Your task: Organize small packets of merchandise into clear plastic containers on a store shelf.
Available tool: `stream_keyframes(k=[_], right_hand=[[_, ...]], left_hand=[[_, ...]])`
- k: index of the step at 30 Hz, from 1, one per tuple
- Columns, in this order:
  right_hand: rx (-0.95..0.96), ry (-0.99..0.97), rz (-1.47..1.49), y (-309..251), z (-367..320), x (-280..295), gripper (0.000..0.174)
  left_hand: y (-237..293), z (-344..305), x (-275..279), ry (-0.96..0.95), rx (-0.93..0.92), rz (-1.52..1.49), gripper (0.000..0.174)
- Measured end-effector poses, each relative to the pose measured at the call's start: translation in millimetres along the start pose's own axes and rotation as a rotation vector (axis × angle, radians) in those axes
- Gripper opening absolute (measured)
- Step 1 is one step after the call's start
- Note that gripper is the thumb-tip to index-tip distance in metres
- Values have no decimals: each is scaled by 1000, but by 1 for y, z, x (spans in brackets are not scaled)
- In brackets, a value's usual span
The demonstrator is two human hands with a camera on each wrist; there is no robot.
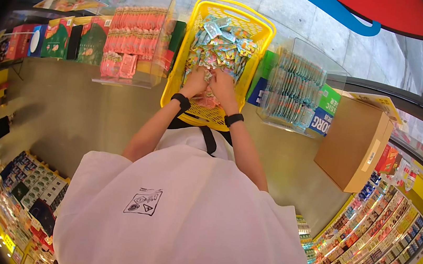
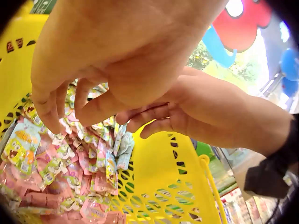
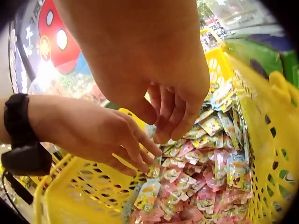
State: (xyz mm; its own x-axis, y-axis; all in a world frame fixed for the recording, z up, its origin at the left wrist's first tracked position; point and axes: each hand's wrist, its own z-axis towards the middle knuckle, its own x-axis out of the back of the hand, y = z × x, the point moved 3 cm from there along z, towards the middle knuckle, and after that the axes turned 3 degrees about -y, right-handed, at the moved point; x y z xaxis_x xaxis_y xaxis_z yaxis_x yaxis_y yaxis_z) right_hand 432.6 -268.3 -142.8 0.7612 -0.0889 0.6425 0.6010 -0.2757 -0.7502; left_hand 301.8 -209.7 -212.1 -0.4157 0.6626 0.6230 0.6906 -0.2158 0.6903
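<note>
A yellow perforated basket (image 1: 168,94) holds a heap of small candy-like packets (image 1: 220,48), light blue and yellow toward the far end. Pink packets (image 2: 49,203) lie nearer the person. Side by side over the heap are the left hand (image 1: 194,82) and the right hand (image 1: 223,87), their fingers pointing down at it. The left hand's fingers are loosely bent in the left wrist view, above the packets. In the right wrist view, the right hand's bent fingertips overlap the heap. Between the fingers of either hand, no packet shows. A blue cartoon packet (image 2: 21,147) lies by the basket's side.
Left of the basket stands a clear bin (image 1: 167,26) of pink packets (image 1: 135,30). Blue packets (image 1: 291,89) fill another clear bin on the right. Beyond it is a cardboard box (image 1: 353,141). Stocked shelves (image 1: 375,236) curve behind the person.
</note>
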Motion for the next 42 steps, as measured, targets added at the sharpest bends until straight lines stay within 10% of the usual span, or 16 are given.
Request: stream_keyframes(k=[3,15,27,33,42], right_hand=[[-69,-163,-44,29,10,-45,23],[-127,-451,135,57,11,-122,69],[-117,-466,383,99,11,-172,44],[-207,-275,262,46,6,-97,32],[-223,-187,346,35,-15,-6,42]], left_hand=[[-8,2,2,-175,317,44,69],[-85,4,-39,-222,232,105,72],[-60,-3,-5,-219,197,-108,50],[-56,-7,-3,40,47,122,51],[-3,-4,11,-206,30,-361,30]])
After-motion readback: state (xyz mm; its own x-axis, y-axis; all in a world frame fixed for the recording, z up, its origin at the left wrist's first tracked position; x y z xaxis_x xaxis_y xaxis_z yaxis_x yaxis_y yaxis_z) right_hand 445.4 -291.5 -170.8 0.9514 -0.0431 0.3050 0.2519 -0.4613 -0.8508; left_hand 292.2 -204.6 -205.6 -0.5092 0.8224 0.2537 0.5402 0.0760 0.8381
